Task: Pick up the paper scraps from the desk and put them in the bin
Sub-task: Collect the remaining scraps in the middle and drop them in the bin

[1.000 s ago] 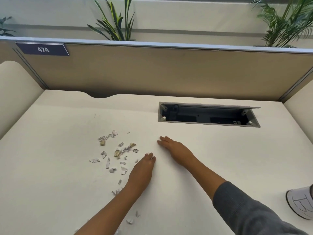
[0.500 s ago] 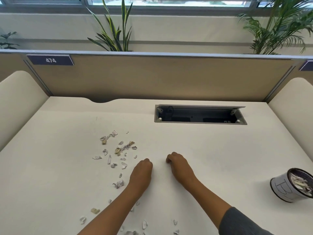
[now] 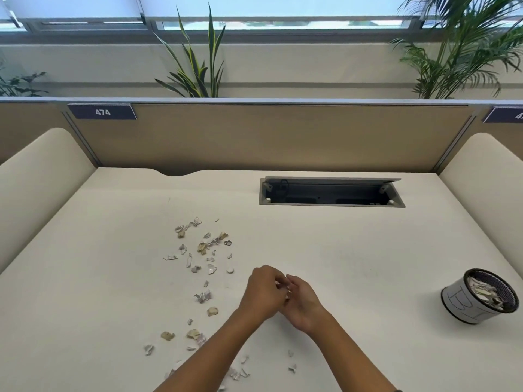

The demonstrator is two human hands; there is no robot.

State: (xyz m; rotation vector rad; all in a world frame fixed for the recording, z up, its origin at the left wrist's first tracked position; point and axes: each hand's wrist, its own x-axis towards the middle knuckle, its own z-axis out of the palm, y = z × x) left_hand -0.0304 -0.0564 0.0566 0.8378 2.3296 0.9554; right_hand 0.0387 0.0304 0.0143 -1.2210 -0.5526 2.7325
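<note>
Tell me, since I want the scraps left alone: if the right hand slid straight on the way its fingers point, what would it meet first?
Most likely the left hand, which the right hand already meets. Beyond lie loose paper scraps.

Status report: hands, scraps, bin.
Left hand and right hand together, pinching scraps. More scraps on desk. Bin at right, path clear.
</note>
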